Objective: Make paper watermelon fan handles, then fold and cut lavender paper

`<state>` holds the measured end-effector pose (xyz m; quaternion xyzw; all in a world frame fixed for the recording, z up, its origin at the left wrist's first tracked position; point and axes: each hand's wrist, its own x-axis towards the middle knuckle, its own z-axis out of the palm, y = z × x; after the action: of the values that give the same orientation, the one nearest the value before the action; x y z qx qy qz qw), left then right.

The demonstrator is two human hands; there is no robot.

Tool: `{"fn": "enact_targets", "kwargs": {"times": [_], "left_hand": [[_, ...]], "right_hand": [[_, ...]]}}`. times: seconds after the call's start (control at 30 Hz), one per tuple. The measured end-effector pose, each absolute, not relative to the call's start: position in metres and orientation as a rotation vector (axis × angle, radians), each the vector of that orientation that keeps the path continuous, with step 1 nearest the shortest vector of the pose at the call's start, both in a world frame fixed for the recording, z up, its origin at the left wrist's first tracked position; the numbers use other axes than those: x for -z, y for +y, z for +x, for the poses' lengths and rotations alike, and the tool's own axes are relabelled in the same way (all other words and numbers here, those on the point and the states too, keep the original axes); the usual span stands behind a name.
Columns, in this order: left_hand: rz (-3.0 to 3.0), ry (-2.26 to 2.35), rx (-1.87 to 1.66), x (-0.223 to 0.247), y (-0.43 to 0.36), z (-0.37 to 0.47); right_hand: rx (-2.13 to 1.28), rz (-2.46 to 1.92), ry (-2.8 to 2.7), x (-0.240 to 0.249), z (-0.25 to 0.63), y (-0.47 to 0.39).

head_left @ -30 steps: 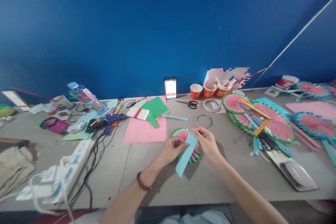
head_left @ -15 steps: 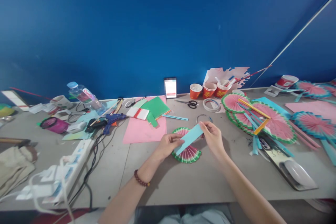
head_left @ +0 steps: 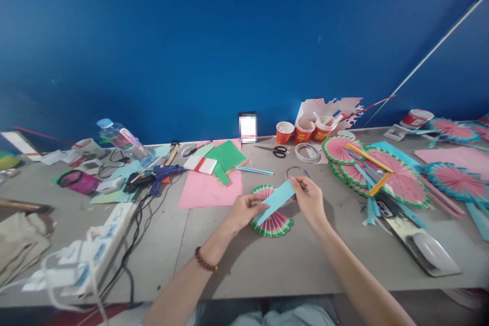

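- Beyond both hands rises the blue wall [head_left: 244, 35].
- Under them spreads the grey table [head_left: 362, 224].
- Right of the right hand lie overlapping watermelon fans [head_left: 407, 175], pink with green edges.
- Well left of the left hand, the white power strip [head_left: 109, 239] holds several plugs.
- Past the left hand is a pink sheet [head_left: 212, 196], partly covered by green paper [head_left: 231, 157].
- The left hand [head_left: 242, 211] is nearly closed, thumb and fingers pinching the lower left end of the blue strip.
- The right hand [head_left: 308, 198] pinches the strip's upper right end, its fingers curled.
- Below the hands, a pleated fan [head_left: 272, 225] lies on the table, partly hidden.
- Between the hands slants the blue strip [head_left: 277, 200], over the pleated fan.
- Beyond the right hand stand three red paper cups [head_left: 304, 135].
- Nearer it lie black-handled scissors [head_left: 280, 152] and, just beside its fingers, a thin ring [head_left: 297, 166].
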<state>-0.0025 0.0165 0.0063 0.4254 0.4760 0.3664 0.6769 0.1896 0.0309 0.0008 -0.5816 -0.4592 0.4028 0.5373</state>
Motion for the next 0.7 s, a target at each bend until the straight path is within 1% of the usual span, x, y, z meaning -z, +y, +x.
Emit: {"fn": "enact_targets", "kwargs": {"times": [0.37, 0.7], "left_hand": [[0.987, 1.218, -0.804, -0.0009, 0.0172, -0.0044], [0.987, 1.192, -0.858, 0.0011, 0.0173, -0.0029]], "right_hand": [[-0.84, -1.406, -1.126, -0.0089, 0.1876, 0.027], [-0.81, -1.405, -1.124, -0.0097, 0.1888, 0.0271]]}}
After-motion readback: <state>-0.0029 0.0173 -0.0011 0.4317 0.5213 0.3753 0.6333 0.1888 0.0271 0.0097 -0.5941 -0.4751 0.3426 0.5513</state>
